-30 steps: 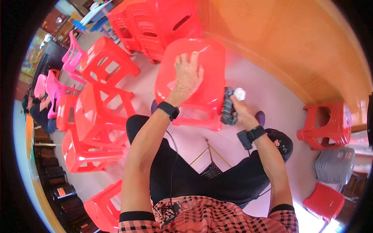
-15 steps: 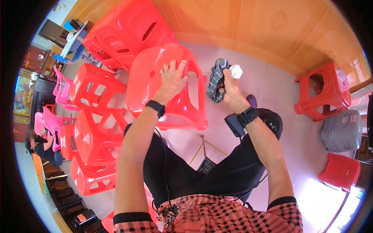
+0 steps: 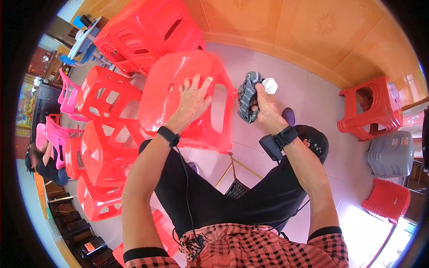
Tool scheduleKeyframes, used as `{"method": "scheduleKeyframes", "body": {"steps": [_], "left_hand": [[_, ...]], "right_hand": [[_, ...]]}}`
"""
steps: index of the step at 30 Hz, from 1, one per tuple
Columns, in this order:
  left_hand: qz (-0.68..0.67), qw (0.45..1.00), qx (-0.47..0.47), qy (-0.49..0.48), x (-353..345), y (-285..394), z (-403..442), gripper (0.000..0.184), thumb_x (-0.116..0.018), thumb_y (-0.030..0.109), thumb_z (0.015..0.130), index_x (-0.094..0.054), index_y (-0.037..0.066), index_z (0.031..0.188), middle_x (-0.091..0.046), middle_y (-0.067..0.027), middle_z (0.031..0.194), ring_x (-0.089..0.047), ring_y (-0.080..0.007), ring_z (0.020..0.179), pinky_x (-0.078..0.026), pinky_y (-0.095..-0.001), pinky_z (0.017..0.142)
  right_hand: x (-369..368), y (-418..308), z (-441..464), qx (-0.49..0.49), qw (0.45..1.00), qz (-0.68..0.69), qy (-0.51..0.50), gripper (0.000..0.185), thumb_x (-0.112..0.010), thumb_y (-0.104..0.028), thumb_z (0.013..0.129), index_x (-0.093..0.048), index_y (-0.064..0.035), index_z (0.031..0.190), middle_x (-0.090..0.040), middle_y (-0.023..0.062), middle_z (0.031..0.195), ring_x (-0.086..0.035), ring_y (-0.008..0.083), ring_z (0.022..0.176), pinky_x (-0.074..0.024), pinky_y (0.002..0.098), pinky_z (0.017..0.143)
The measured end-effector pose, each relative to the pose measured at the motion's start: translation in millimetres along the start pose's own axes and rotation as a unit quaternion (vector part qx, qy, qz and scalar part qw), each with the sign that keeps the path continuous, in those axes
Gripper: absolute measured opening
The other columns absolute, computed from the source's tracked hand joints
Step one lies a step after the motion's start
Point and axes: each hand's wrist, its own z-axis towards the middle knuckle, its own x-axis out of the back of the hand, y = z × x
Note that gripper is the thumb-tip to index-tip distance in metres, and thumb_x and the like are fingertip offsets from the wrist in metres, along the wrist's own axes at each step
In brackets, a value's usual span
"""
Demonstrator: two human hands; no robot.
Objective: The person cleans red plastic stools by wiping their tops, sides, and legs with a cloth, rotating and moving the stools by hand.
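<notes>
In front of me a red plastic stool stands with its seat toward me. My left hand rests on that seat with its fingers spread, holding nothing. Off to the stool's right, my right hand is closed around a bunched grey striped cloth. A white piece sticks out beside the thumb; whether it belongs to the cloth I cannot tell. The cloth is held apart from the stool.
Stacked red stools stand behind, near the wooden wall. More red stools and pink chairs fill the left, where a person sits. Red stools and a grey stool stack are at right.
The stool has shifted a little to the left, and my left hand has moved left with it. My right hand still holds the cloth in nearly the same place.
</notes>
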Motion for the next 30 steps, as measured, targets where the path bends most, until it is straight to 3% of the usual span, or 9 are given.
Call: {"method": "scheduleKeyframes", "body": {"steps": [8,13,20,23,28,30], "left_hand": [[0.058,0.998,0.007,-0.001,10.0,-77.6,-45.5,0.06,-0.062,0.017,0.073,-0.042,0.019,0.13,-0.037,-0.0164,0.131,-0.04,-0.0381,0.111,-0.037,-0.0523,0.088],[0.087,0.992,0.063,-0.066,26.8,-131.5,-68.2,0.064,-0.061,0.007,0.073,-0.039,0.019,0.132,-0.037,-0.0156,0.129,-0.042,-0.0377,0.11,-0.042,-0.053,0.083],[0.02,0.99,0.046,-0.128,44.1,-154.8,-60.9,0.06,-0.06,0.001,0.072,-0.043,0.015,0.128,-0.038,-0.0179,0.127,-0.045,-0.0427,0.105,-0.043,-0.0467,0.089],[-0.095,0.99,0.007,-0.105,36.9,-188.3,-56.8,0.063,-0.062,0.003,0.071,-0.041,0.015,0.129,-0.041,-0.0195,0.124,-0.044,-0.0428,0.107,-0.042,-0.0481,0.091],[-0.085,0.994,0.053,-0.044,23.3,-179.7,-69.7,0.068,-0.065,0.008,0.069,-0.037,0.013,0.131,-0.044,-0.0187,0.123,-0.043,-0.0414,0.111,-0.039,-0.0493,0.093],[-0.077,0.995,0.058,-0.018,22.1,-178.2,-70.7,0.07,-0.066,0.011,0.068,-0.036,0.011,0.131,-0.044,-0.0174,0.124,-0.043,-0.0406,0.112,-0.039,-0.0493,0.093]], "right_hand": [[0.1,1.3,-1.7,0.026,0.999,0.034,-0.033,0.014,-0.053,-0.021,0.083,-0.044,-0.0127,0.089,-0.046,-0.0018,0.063,-0.041,0.0075,0.042,-0.0259,0.0228,0.034],[1.0,-0.9,-3.0,-0.011,0.999,0.013,-0.031,0.014,-0.054,-0.022,0.083,-0.045,-0.012,0.088,-0.046,-0.002,0.063,-0.042,0.0076,0.044,-0.0263,0.0241,0.034],[0.7,1.1,-0.4,-0.01,1.0,-0.01,-0.011,0.016,-0.055,-0.024,0.083,-0.046,-0.0109,0.084,-0.044,-0.0013,0.062,-0.04,0.0082,0.045,-0.0272,0.0246,0.035],[1.8,2.8,-0.5,-0.008,1.0,-0.023,-0.011,0.018,-0.055,-0.026,0.084,-0.045,-0.0108,0.084,-0.043,-0.0009,0.061,-0.039,0.0085,0.046,-0.0273,0.0238,0.035],[0.9,7.2,6.1,0.002,1.0,-0.007,-0.001,0.02,-0.056,-0.027,0.083,-0.045,-0.0103,0.084,-0.043,-0.0007,0.062,-0.04,0.0088,0.047,-0.0263,0.0236,0.035],[2.6,8.0,8.7,-0.009,1.0,-0.003,-0.006,0.021,-0.057,-0.025,0.081,-0.049,-0.0091,0.091,-0.049,-0.0001,0.064,-0.044,0.0098,0.045,-0.0283,0.0257,0.035]]}}
